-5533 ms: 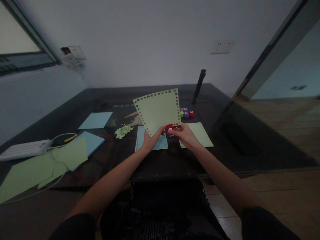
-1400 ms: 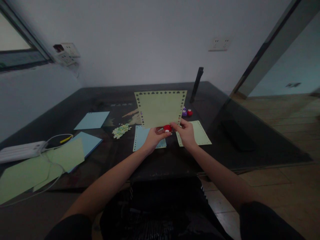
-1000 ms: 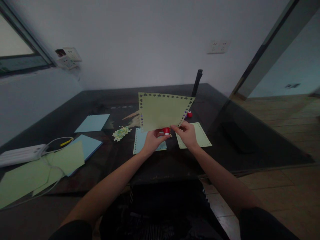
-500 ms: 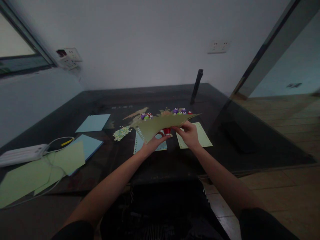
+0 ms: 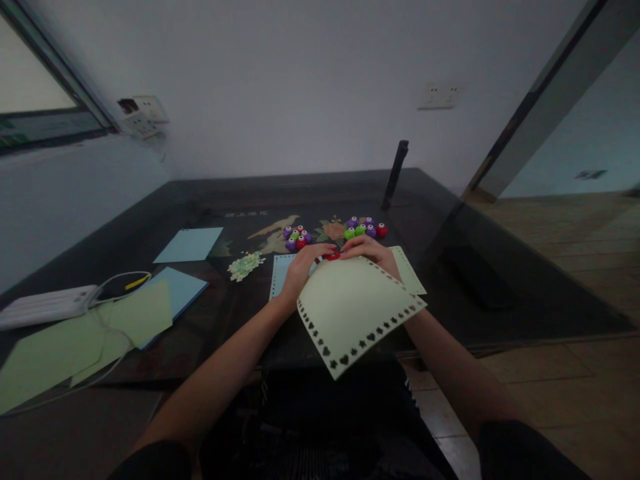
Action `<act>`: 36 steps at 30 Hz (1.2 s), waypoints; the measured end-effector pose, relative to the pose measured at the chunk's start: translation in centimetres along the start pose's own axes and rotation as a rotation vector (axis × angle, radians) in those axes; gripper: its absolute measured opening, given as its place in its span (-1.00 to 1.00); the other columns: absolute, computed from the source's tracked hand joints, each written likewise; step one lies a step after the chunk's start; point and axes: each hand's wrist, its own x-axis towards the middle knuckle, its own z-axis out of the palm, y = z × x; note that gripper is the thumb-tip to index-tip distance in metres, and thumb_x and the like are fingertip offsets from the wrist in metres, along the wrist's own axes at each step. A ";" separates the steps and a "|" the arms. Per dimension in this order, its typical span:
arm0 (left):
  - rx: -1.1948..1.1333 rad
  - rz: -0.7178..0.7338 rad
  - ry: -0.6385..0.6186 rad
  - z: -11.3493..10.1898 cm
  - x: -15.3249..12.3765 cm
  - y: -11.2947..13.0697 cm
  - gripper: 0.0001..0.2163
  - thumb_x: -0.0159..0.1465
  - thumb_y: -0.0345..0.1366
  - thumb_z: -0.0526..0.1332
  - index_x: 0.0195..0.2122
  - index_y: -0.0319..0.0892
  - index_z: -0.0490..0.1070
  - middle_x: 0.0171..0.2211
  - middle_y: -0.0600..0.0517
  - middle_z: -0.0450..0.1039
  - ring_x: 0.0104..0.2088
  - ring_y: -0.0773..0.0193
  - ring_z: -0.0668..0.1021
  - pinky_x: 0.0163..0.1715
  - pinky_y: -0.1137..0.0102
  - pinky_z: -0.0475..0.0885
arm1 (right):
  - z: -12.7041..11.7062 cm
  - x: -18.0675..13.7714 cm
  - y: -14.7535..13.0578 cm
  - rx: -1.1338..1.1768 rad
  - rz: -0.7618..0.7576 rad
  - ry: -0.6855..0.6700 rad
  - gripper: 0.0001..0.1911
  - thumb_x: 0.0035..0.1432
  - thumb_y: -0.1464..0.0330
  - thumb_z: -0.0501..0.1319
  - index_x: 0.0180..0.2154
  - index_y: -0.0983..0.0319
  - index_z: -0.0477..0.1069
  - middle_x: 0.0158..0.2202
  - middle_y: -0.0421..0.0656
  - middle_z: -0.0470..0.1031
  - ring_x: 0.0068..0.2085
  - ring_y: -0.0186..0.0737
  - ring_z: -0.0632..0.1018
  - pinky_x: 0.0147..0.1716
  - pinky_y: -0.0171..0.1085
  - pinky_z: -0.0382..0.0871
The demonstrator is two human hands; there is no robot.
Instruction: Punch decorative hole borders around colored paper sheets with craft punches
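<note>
Green sheet (image 5: 357,310), one in hand, droops over both wrists above the near edge of the dark table (image 5: 500,280), punched border toward the person. Loose sheets (image 5: 189,243) on the table: at least six. Right hand (image 5: 369,248) pinches the sheet's far edge; left hand (image 5: 300,265) closes on the one red punch (image 5: 331,255) there. Judgement: seat the paper level and fully in the slot before pressing. Spare punches (image 5: 296,235): about eleven, in two clusters.
</note>
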 end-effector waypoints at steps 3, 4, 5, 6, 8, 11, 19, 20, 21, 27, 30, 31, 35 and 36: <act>0.022 0.042 0.045 0.0 -0.1 0.2 -0.81 0.23 -0.30 0.18 -0.13 -0.18 0.35 -0.10 -0.07 0.47 -0.15 0.26 0.49 -0.27 0.36 0.41 | 0.0 -0.1 0.4 0.017 -0.006 0.001 -0.80 -0.01 0.17 0.29 -0.32 0.09 0.57 -0.23 -0.12 0.45 -0.16 -0.12 0.46 -0.10 -0.11 0.28; 0.020 0.051 0.055 0.0 -0.1 0.3 -0.81 0.23 -0.30 0.18 -0.14 -0.18 0.35 -0.10 -0.08 0.47 -0.17 0.27 0.49 -0.27 0.36 0.41 | 0.0 -0.2 0.6 0.019 -0.009 -0.005 -0.81 -0.02 0.19 0.31 -0.32 0.07 0.56 -0.23 -0.13 0.45 -0.16 -0.13 0.46 -0.10 -0.11 0.27; 0.016 0.057 0.066 0.1 -0.1 0.3 -0.83 0.23 -0.31 0.18 -0.15 -0.18 0.35 -0.10 -0.08 0.47 -0.20 0.28 0.49 -0.28 0.36 0.41 | -0.1 -0.2 0.8 0.020 -0.012 -0.012 -0.82 -0.03 0.20 0.32 -0.31 0.06 0.56 -0.22 -0.13 0.45 -0.15 -0.12 0.46 -0.09 -0.10 0.27; 0.012 0.060 0.075 0.1 -0.2 0.3 -0.85 0.24 -0.32 0.17 -0.17 -0.19 0.35 -0.11 -0.08 0.47 -0.21 0.29 0.50 -0.28 0.36 0.41 | -0.1 -0.2 0.9 0.020 -0.013 -0.018 -0.82 -0.03 0.21 0.32 -0.31 0.05 0.56 -0.22 -0.14 0.45 -0.15 -0.12 0.46 -0.09 -0.09 0.27; 0.014 0.070 0.089 0.0 -0.2 0.4 -0.87 0.25 -0.31 0.15 -0.19 -0.19 0.34 -0.12 -0.09 0.48 -0.23 0.30 0.50 -0.27 0.34 0.41 | -0.2 -0.2 0.9 0.019 -0.016 -0.024 -0.83 -0.02 0.21 0.31 -0.31 0.04 0.56 -0.22 -0.14 0.45 -0.15 -0.11 0.46 -0.08 -0.08 0.26; 0.032 0.128 0.082 -0.1 -0.1 0.4 -0.83 0.25 -0.23 0.15 -0.19 -0.17 0.32 -0.12 -0.09 0.48 -0.20 0.26 0.51 -0.23 0.29 0.41 | -0.2 -0.2 0.7 0.019 -0.018 -0.025 -0.82 0.01 0.18 0.28 -0.32 0.07 0.56 -0.22 -0.12 0.45 -0.14 -0.10 0.46 -0.07 -0.07 0.25; 0.060 0.249 0.109 0.0 -0.1 0.0 -0.75 0.15 -0.27 0.27 -0.16 -0.16 0.32 -0.13 -0.06 0.47 -0.13 0.25 0.51 -0.16 0.29 0.42 | -0.1 -0.3 -0.5 0.047 -0.012 -0.052 -0.84 0.01 0.20 0.29 -0.33 0.09 0.53 -0.19 -0.13 0.44 -0.13 -0.12 0.46 -0.07 -0.07 0.26; 0.061 0.258 0.110 0.0 0.0 0.0 -0.75 0.15 -0.29 0.28 -0.16 -0.16 0.32 -0.14 -0.05 0.48 -0.14 0.26 0.51 -0.16 0.30 0.42 | -0.1 -0.2 -0.6 0.053 -0.019 -0.055 -0.84 0.01 0.21 0.29 -0.33 0.09 0.53 -0.19 -0.14 0.44 -0.14 -0.13 0.46 -0.08 -0.07 0.26; 0.060 0.268 0.109 0.0 0.0 0.1 -0.75 0.14 -0.30 0.28 -0.16 -0.16 0.32 -0.14 -0.05 0.48 -0.14 0.26 0.51 -0.17 0.31 0.42 | -0.1 -0.2 -0.6 0.059 -0.024 -0.058 -0.85 0.02 0.21 0.29 -0.33 0.09 0.53 -0.20 -0.14 0.44 -0.14 -0.14 0.47 -0.08 -0.08 0.26; 0.056 0.307 0.109 -0.3 0.3 0.8 -0.74 0.14 -0.36 0.28 -0.15 -0.14 0.29 -0.16 -0.05 0.49 -0.15 0.27 0.53 -0.19 0.31 0.45 | -0.1 -0.1 -0.8 0.106 0.025 -0.061 -0.80 0.00 0.14 0.27 -0.38 0.12 0.51 -0.25 -0.14 0.49 -0.18 -0.13 0.48 -0.11 -0.09 0.28; 0.069 0.292 0.090 -0.3 0.3 1.0 -0.77 0.17 -0.33 0.25 -0.15 -0.12 0.30 -0.15 -0.04 0.49 -0.15 0.26 0.53 -0.20 0.30 0.46 | 0.0 -0.1 -1.0 0.105 0.049 -0.057 -0.77 -0.04 0.12 0.29 -0.41 0.13 0.50 -0.25 -0.14 0.49 -0.19 -0.13 0.48 -0.11 -0.08 0.28; 0.071 0.285 0.083 -0.4 0.3 1.1 -0.78 0.17 -0.32 0.24 -0.16 -0.12 0.30 -0.15 -0.03 0.49 -0.15 0.27 0.53 -0.20 0.30 0.46 | 0.0 -0.1 -1.1 0.103 0.055 -0.060 -0.77 -0.04 0.12 0.29 -0.41 0.13 0.50 -0.24 -0.13 0.49 -0.19 -0.12 0.48 -0.11 -0.08 0.28; 0.078 0.273 0.078 -0.3 0.1 1.0 -0.80 0.18 -0.33 0.24 -0.17 -0.12 0.30 -0.14 -0.02 0.49 -0.14 0.29 0.54 -0.19 0.32 0.45 | -0.1 0.0 -1.4 0.104 0.077 -0.086 -0.78 -0.05 0.13 0.30 -0.42 0.12 0.50 -0.23 -0.14 0.48 -0.17 -0.12 0.48 -0.09 -0.07 0.27; 0.083 0.273 0.078 -0.2 0.1 0.9 -0.80 0.18 -0.33 0.24 -0.17 -0.12 0.30 -0.14 -0.02 0.49 -0.14 0.29 0.54 -0.19 0.32 0.45 | -0.1 0.1 -1.4 0.104 0.078 -0.091 -0.80 -0.05 0.14 0.30 -0.42 0.12 0.50 -0.23 -0.14 0.48 -0.17 -0.13 0.48 -0.09 -0.07 0.27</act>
